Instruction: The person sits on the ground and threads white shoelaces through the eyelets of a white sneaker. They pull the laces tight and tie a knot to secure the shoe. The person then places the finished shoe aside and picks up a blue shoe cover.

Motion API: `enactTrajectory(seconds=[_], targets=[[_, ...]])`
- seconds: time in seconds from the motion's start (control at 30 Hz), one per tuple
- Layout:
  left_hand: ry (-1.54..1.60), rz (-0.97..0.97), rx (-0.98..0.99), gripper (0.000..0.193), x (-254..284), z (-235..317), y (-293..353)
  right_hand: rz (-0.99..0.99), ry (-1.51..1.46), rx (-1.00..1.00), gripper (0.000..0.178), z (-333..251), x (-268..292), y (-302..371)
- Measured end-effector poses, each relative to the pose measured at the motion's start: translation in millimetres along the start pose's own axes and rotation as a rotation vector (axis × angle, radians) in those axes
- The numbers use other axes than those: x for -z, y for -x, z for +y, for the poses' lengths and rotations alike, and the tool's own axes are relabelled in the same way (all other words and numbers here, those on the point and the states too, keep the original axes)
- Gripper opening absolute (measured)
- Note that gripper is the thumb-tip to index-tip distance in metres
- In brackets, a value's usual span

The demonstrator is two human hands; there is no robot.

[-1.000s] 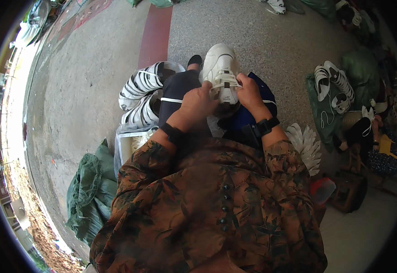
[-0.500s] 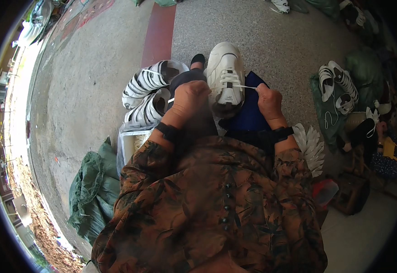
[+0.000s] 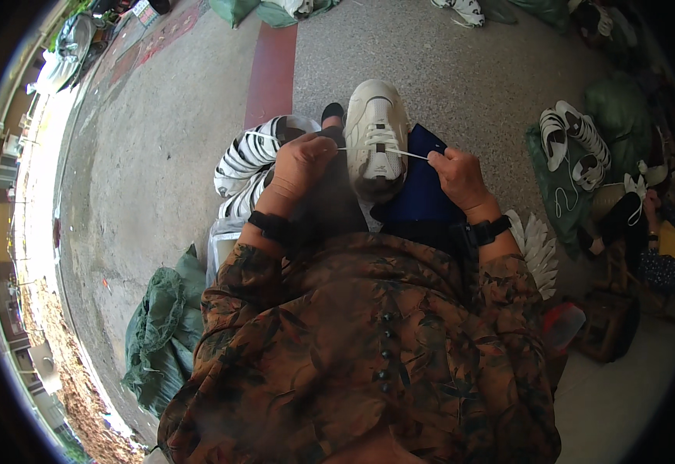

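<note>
A cream sneaker [image 3: 378,116] stands between my hands, toe pointing away from me, its laces threaded partway along the tongue. My left hand [image 3: 305,161], closed on one lace end, is at the shoe's left side; a short white length shows between it and the shoe. On the other side my right hand [image 3: 459,176] pinches the white shoelace [image 3: 408,154], which runs taut to the eyelets. Beneath the right hand a blue cloth [image 3: 422,182] covers my leg. The fingertips of my left hand are partly hidden.
Nested white-and-black shoe uppers [image 3: 246,166] stack at left, above a pale box. Green sacks [image 3: 165,332] lie lower left. White pieces [image 3: 534,251] fan out by my right elbow. At right, more shoes [image 3: 577,139] rest on green sacking, near another person's hand [image 3: 651,205].
My hands have shifted slightly apart and the left one has moved left. The right-hand lace now slants down toward my right hand. The sneaker appears slightly lower and further left.
</note>
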State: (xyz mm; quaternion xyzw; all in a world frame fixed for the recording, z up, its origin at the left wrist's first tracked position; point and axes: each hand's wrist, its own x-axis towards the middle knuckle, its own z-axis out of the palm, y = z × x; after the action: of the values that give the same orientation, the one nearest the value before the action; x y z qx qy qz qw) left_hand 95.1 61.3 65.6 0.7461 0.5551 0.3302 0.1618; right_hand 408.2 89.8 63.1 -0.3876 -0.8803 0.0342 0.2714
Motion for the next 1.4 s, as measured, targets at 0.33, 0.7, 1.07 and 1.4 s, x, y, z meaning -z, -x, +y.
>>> enactTrajectory(seconds=[0.33, 0.7, 1.07, 1.4], targets=[[0.415, 0.168, 0.567, 0.007, 76.2, -167.7, 128.5, 0.053, -0.17, -0.475, 0.009, 122.7, 30.3, 133.4], [0.436, 0.015, 0.921, 0.006, 101.3, -172.1, 215.8, -0.13, -0.075, -0.842, 0.013, 161.2, 90.3, 243.1], [0.246, -0.053, 0.802, 0.019, 41.6, -169.5, 198.3, -0.447, -0.645, -1.044, 0.01, 95.4, 58.9, 138.0], [0.946, -0.376, 0.464, 0.011, -1.0, -9.3, 13.3, -0.012, -0.74, -0.623, 0.015, -13.9, -48.0, -26.3]])
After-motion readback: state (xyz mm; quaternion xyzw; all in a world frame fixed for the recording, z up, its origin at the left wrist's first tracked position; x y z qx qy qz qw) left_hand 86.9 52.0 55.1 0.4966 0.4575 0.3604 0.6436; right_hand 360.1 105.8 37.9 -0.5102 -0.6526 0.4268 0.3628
